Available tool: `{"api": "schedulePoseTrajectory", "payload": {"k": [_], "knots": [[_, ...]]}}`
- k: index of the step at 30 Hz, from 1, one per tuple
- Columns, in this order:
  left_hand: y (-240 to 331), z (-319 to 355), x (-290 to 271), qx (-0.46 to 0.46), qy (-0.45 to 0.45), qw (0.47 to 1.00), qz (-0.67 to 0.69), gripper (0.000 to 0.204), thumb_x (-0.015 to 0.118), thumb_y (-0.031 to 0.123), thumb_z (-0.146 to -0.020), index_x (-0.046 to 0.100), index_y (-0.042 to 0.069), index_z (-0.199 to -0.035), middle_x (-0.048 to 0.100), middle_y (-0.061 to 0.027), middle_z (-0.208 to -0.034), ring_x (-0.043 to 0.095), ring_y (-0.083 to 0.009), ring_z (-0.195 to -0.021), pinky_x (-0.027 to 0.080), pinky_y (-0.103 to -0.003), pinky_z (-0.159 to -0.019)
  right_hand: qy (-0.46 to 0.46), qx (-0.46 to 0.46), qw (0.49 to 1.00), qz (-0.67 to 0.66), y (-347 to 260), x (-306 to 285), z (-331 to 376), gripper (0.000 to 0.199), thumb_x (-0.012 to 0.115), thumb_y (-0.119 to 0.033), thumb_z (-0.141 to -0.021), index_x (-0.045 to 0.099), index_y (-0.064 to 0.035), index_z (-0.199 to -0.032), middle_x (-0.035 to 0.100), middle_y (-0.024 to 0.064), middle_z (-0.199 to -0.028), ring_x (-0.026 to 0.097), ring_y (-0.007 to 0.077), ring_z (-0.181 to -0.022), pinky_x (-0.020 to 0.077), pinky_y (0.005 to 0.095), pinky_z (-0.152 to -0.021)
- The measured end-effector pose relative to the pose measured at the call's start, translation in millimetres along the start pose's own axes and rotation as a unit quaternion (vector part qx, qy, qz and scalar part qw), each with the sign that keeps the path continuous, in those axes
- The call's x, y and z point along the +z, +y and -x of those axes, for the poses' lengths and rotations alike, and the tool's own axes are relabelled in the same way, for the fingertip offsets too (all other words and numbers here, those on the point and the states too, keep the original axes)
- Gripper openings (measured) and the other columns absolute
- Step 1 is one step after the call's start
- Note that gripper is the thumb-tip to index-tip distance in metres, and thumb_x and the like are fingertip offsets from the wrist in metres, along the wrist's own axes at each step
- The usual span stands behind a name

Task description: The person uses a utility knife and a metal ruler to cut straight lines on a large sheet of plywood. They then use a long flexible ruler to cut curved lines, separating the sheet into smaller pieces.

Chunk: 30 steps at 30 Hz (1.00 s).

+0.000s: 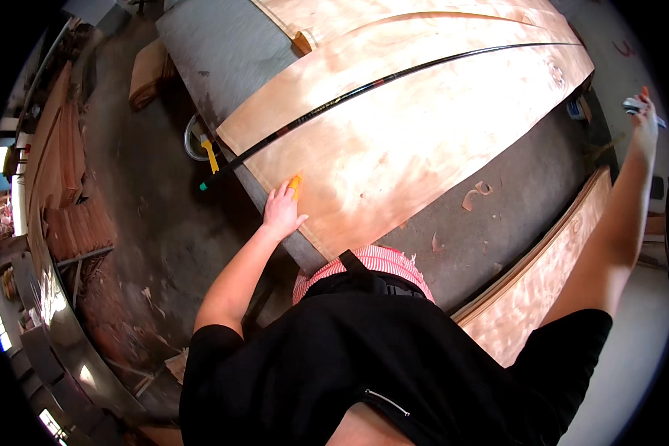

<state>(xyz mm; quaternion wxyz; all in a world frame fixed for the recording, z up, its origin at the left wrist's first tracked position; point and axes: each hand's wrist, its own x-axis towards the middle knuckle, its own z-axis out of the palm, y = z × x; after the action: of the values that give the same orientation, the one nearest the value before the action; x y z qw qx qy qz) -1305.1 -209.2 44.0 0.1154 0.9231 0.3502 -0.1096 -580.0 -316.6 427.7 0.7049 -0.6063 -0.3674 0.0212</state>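
- The left hand (281, 214) rests at the edge of a thin wood sheet (394, 156), touching a small orange piece (296, 185).
- The right hand (646, 123), stretched out far right, grips a small grey-white object (633, 106).
- A black rod (284, 131) lies across the sheet.
- Stacked sheets (546, 275) stand to the right.

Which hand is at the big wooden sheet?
The left hand, at the near left edge of the wooden sheet, touching a yellow object; the right hand is off to the side, gripping a pale object.
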Motion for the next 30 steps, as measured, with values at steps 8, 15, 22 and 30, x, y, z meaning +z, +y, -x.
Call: {"api": "schedulePoseTrajectory", "payload": {"k": [8,15,22,30], "knots": [[-18.2,2.4,37.1,0.023,0.176,0.979,0.099,0.038,0.064,0.024,-0.072,0.057,-0.004,-0.096,0.048,-0.0152,-0.112,0.04,-0.0283,-0.114,0.038,-0.037,-0.092,-0.237,0.301,0.924,0.002,125.4,110.1,272.5,0.044,0.056,-0.037,-0.082,0.055,-0.0005,-0.106,0.041,-0.0076,-0.063,0.035,0.001,-0.048,0.026,0.0149,-0.042],[-18.9,-3.8,42.1,0.025,0.259,0.959,0.115,0.023,0.062,0.022,-0.072,0.061,-0.001,-0.078,0.051,-0.014,-0.106,0.044,-0.0282,-0.108,0.04,-0.037,-0.088,-0.215,0.62,0.735,-0.168,138.9,185.1,513.3,0.019,0.054,-0.023,-0.085,0.053,-0.0058,-0.093,0.039,-0.0086,-0.057,0.033,0.0004,-0.044,0.0224,0.016,-0.037],[-26.8,-20.4,47.0,0.008,0.295,0.946,0.137,0.013,0.063,0.015,-0.069,0.061,0.008,-0.08,0.052,-0.0099,-0.095,0.05,-0.0273,-0.089,0.044,-0.038,-0.074,-0.227,0.643,0.713,-0.162,124.3,231.1,555.4,0.025,0.052,-0.029,-0.087,0.051,-0.0042,-0.092,0.036,-0.0068,-0.055,0.029,0.0019,-0.045,0.0215,0.0177,-0.04],[-33.3,-23.7,50.1,0.014,0.308,0.941,0.138,0.018,0.062,0.015,-0.069,0.061,0.009,-0.086,0.05,-0.0086,-0.091,0.049,-0.026,-0.086,0.043,-0.036,-0.072,-0.294,0.6,0.732,-0.134,99.0,265.9,550.4,0.017,0.05,-0.014,-0.086,0.051,-0.0008,-0.097,0.044,-0.0031,-0.067,0.029,0.0013,-0.046,0.0209,0.0164,-0.041]]}}
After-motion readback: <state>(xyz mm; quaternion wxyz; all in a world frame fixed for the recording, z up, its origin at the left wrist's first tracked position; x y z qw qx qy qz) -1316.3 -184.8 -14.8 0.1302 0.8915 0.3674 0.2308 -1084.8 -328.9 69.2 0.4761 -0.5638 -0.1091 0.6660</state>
